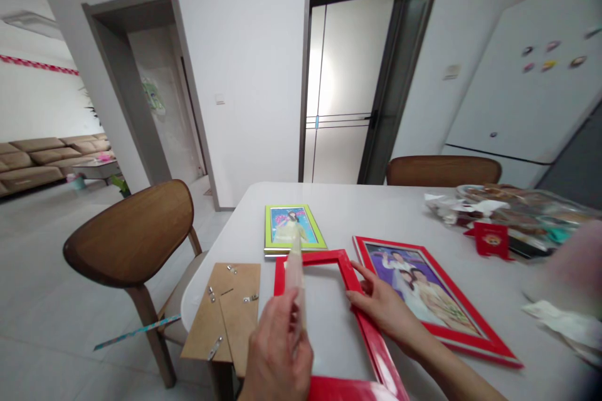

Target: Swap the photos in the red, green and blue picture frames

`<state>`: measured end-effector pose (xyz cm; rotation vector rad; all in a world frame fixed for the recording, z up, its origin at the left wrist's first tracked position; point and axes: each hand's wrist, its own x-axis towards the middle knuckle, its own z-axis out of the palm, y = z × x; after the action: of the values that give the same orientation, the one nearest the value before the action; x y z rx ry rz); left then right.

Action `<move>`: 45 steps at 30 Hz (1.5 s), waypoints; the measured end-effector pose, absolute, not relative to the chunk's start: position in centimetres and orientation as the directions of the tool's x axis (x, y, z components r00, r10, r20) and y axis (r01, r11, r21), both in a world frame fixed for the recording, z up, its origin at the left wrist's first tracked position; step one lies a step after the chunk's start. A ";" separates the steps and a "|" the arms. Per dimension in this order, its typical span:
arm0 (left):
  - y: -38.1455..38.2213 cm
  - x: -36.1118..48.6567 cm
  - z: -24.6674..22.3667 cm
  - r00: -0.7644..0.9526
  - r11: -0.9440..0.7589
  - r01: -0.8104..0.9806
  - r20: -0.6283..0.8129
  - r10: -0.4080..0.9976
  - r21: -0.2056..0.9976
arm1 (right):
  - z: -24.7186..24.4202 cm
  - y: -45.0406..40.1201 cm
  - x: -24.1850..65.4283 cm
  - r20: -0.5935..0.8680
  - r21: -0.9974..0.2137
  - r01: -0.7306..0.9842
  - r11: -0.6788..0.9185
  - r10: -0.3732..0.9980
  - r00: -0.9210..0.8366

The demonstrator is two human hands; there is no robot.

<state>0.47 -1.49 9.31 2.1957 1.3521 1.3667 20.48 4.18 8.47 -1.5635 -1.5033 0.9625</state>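
An open red picture frame [364, 326], with no picture in it, lies over the white table directly in front of me. My right hand [376, 301] grips its right side, thumb and fingers on either side of the bar. Over the frame's left side, my left hand [282, 341] is closed on a thin pale sheet [295, 269] held upright, nearly edge-on and blurred. Left of that hand lies a brown backing board [235, 307] with metal clips. To the right is a red-framed wedding photo [423, 294]; behind stands out a lime-green framed photo [291, 229].
The white table [362, 207] has a wooden chair [136, 232] at its left and another chair [442, 170] behind. Plastic-wrapped items [517, 207] and a red card [491, 240] lie at the back right. A crumpled tissue [559, 319] sits near the right edge.
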 end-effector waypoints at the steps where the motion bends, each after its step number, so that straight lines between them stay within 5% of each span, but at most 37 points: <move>1: -1.5 -0.6 9.4 0.029 -0.453 0.583 0.541 0.841 0.674 | 8.1 4.4 20.8 0.021 -0.837 0.547 -0.002 0.999 0.035; 6: -1.6 -5.4 8.0 -0.255 -0.120 0.525 0.291 0.922 0.843 | 7.2 5.0 21.5 0.153 -0.536 0.842 0.070 0.988 0.016; 12: -1.9 -7.8 5.7 -0.162 0.040 0.770 0.135 0.978 0.637 | 6.4 5.1 21.2 0.188 -0.379 0.913 0.149 0.979 -0.082; 20: -1.7 -8.4 6.0 -0.017 -0.034 0.958 0.175 0.984 0.284 | 5.8 4.8 20.9 0.188 -0.326 0.931 0.166 0.976 -0.109; 32: -2.3 -6.5 4.2 0.407 -0.492 0.855 0.379 0.831 0.161 | 5.7 4.4 20.7 0.211 -0.362 0.915 0.176 0.972 -0.103; 41: -1.6 -5.3 3.1 0.462 -0.542 0.840 0.498 0.734 0.019 | 4.5 4.3 20.3 0.270 -0.335 0.918 0.211 0.955 -0.121; 45: -1.4 -6.1 4.3 0.330 -0.548 0.819 0.642 0.693 0.171 | 5.4 3.8 20.0 0.353 -0.406 0.868 0.286 0.925 -0.139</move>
<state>-6.13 -1.40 4.29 2.7057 1.5576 1.1457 20.03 3.81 5.42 -1.5995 -2.0234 0.1396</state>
